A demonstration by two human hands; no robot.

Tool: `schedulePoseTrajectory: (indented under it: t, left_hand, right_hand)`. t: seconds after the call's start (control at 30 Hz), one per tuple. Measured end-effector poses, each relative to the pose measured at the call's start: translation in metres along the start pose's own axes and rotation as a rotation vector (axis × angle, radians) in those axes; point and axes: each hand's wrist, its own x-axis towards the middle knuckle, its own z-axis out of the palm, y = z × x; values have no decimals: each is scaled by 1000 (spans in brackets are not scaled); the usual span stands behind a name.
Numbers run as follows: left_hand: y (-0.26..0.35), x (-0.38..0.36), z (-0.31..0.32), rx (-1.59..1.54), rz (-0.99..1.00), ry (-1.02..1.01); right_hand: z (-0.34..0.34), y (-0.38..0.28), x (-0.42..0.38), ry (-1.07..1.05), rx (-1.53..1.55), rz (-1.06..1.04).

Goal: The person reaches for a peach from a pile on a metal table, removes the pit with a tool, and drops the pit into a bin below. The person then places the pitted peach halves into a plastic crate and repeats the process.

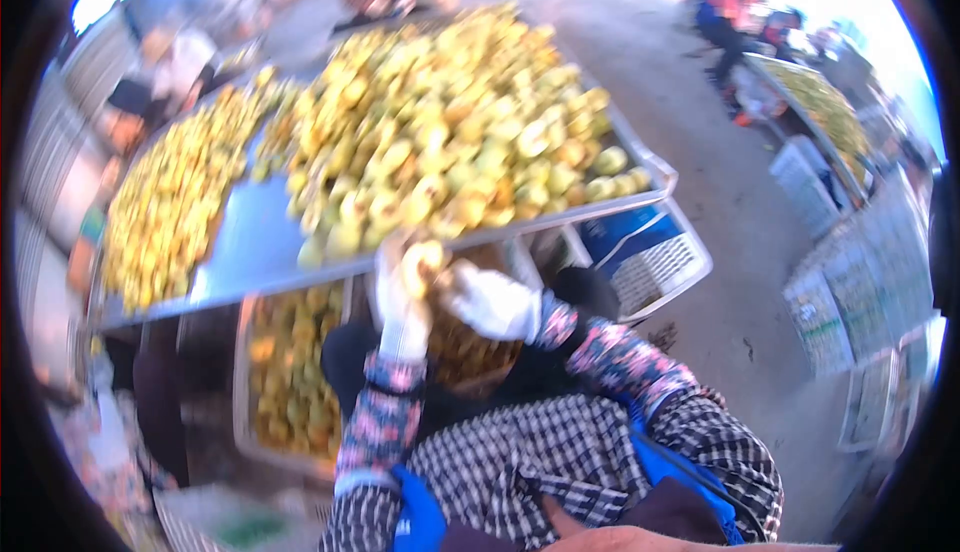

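Observation:
My left hand (398,307), in a white glove, is closed around a round yellow fruit (424,262) just in front of the table's near edge. My right hand (498,304), also gloved in white, is closed close to the fruit's right side. Its fingertips are blurred, and whatever they hold cannot be made out. Behind both hands, a large heap of yellow-green fruit (430,142) lies on the metal-edged table (250,237). Below my hands, a container of brownish pieces (470,352) is partly hidden by my arms.
A crate of yellow fruit (295,372) stands below the table, left. A white crate (660,272) sits at right. Another person (130,112) is beside a second heap (180,192). More people (730,22) are far right, near stacked crates (860,262). A bare hand (575,532) shows at the bottom.

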Motion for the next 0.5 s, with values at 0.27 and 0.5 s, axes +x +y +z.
schedulePoseTrajectory:
  t: [0.27,0.5]
  left_hand:
    - [-20,-6,-5,85,37,-47]
    - [-20,-10,6,-28,48,-41]
  right_hand:
    - [-2,3,-8,-238,209,366]
    - [19,-2,-25,-202,1254,612]
